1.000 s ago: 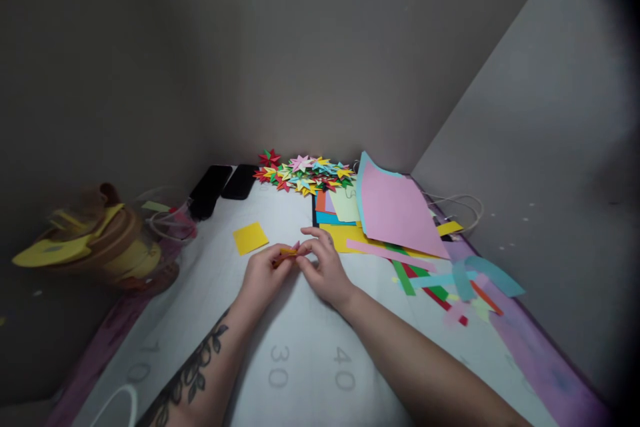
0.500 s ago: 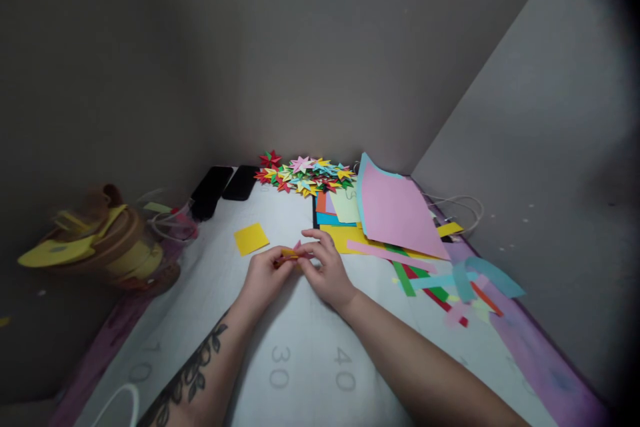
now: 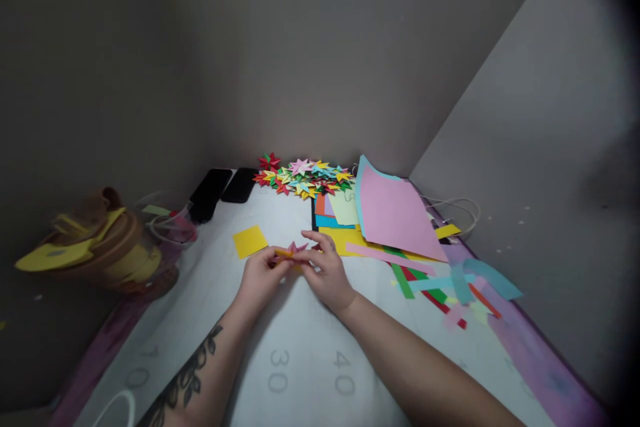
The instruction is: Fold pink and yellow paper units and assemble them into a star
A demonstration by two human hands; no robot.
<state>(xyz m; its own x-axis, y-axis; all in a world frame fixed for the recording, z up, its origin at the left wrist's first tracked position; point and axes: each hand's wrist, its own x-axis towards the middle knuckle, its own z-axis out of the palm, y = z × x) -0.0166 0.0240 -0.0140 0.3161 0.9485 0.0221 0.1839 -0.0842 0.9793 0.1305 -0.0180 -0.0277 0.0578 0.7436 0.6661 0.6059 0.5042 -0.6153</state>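
Between my two hands is a small folded paper star [image 3: 294, 248] in pink and yellow-orange, partly hidden by my fingers. My left hand [image 3: 260, 278] pinches its left side between thumb and fingers. My right hand [image 3: 327, 273] closes thumb and fingers on its right side, with the index finger raised a little off the paper. Just beyond my left hand, a yellow paper square [image 3: 250, 241] lies flat. Farther back, against the wall, sits a heap of finished multicoloured paper stars [image 3: 305, 177].
Pink and light-blue sheets [image 3: 397, 213] lean over a stack with yellow paper [image 3: 340, 240] on the right. Coloured paper strips [image 3: 425, 280] lie scattered nearby. Two black phones [image 3: 240, 185] rest at the back left. A brown pot [image 3: 135, 250] with yellow parts stands at the left edge.
More of the star's pink points now show between my fingers. Both hands stay in nearly the same place, and the view has shifted slightly.
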